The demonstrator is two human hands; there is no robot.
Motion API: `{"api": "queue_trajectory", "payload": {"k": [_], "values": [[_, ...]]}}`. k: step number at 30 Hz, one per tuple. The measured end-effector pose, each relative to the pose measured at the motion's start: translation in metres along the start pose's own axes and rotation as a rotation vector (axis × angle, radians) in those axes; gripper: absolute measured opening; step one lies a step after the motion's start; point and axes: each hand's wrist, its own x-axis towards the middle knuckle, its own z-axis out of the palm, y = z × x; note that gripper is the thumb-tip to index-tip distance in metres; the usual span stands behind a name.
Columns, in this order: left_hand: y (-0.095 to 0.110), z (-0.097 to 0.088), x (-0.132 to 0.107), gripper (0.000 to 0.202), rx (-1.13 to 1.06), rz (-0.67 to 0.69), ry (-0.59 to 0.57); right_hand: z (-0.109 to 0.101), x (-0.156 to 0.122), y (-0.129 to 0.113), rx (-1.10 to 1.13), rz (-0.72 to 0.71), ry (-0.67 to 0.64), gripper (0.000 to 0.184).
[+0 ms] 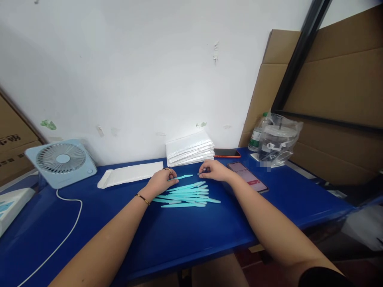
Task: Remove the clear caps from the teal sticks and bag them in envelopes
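My left hand [163, 181] pinches a turquoise eyebrow razor [185, 176], its slim tip pointing right. Across a small gap, the fingers of my right hand [214, 170] are closed on a small translucent piece [198, 174], too small to make out clearly. In front of both hands, several more turquoise eyebrow razors [188, 195] lie in a loose, overlapping pile on the blue table [179, 239]. Behind my left hand, a white padded envelope [131, 174] lies flat. A stack of similar white envelopes [190, 149] stands against the wall.
A light-blue fan [62, 161] stands at the left, its white cable [78, 215] running forward. Two phones, one lit [247, 176] and one dark [227, 153], lie at the right. Beyond them are a bottle [255, 135] and a bagged cup [277, 141], beside cardboard [335, 87].
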Motion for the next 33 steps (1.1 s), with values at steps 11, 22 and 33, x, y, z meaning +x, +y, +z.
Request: {"api": "queue_trajectory", "payload": {"k": [11,22,33], "values": [[0.013,0.005,-0.004,0.024,0.013,0.078,-0.184,0.013,0.002,-0.006,0.004,-0.07,-0.159,0.027],[0.012,0.005,-0.002,0.025,0.149,0.043,-0.16,0.011,0.003,-0.011,-0.03,-0.043,-0.181,0.019],[0.008,-0.001,-0.002,0.028,0.223,0.072,-0.041,-0.018,-0.006,0.003,-0.06,0.041,-0.113,0.02]]}}
